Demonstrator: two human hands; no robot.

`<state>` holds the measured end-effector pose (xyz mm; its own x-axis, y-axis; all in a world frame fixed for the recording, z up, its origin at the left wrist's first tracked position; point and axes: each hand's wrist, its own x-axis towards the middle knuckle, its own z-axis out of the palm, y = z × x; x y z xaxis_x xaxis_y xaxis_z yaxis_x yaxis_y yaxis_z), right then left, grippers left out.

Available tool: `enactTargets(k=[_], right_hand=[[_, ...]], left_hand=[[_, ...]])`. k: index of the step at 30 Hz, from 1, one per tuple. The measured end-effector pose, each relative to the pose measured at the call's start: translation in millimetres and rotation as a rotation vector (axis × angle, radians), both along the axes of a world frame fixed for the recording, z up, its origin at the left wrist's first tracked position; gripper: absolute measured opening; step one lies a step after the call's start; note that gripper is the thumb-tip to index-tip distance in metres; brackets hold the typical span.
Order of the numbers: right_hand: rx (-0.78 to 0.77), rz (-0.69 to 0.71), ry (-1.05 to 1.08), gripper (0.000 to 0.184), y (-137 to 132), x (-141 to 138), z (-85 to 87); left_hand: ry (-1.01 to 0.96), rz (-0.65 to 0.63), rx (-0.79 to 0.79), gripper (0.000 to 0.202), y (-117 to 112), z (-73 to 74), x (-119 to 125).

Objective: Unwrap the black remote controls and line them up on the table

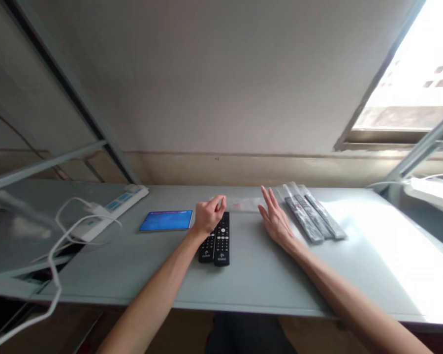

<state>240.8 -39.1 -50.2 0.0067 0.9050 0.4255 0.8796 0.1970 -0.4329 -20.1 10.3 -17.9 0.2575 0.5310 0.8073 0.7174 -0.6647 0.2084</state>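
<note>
Fingers (217, 203) of left hand (208, 216) curled together just above the two black remotes (217, 241), tips at the end of a clear plastic sleeve (239, 203), can't tell if pinching it. Right hand (276, 222) palm-down, fingers spread apart, just beside three sleeved remotes (310, 216) on the smooth grey tabletop (254, 290). Flat tablet (166, 221) left of the hands, then white power strip (110, 214) and cable (55, 265); pale wall (221, 88) behind, bright window (406, 69) far right.
</note>
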Motion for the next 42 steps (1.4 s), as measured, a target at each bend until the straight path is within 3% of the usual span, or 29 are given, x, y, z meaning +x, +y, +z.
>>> enactTargets(k=[5, 11, 17, 26, 34, 42], right_hand=[[0.213, -0.22, 0.004, 0.072, 9, 11, 15.6], [0.182, -0.396, 0.057, 0.094, 22, 44, 14.0], [0.314, -0.261, 0.2, 0.104, 25, 52, 12.1], [0.247, -0.152, 0.222, 0.119, 25, 33, -1.5], [0.178, -0.11, 0.269, 0.117, 20, 32, 7.7], [0.135, -0.111, 0.127, 0.111, 7, 15, 19.3]], left_hand=[[0.008, -0.04, 0.015, 0.032, 2, 5.6, -2], [0.0, -0.196, 0.026, 0.032, -3, 9.4, 6], [0.009, -0.311, 0.043, 0.041, -15, 18.9, 12], [-0.088, -0.291, -0.031, 0.055, -2, 12.0, 3], [-0.065, -0.313, -0.106, 0.061, 2, 5.7, 10], [0.026, -0.363, -0.127, 0.064, -3, 6.6, 17]])
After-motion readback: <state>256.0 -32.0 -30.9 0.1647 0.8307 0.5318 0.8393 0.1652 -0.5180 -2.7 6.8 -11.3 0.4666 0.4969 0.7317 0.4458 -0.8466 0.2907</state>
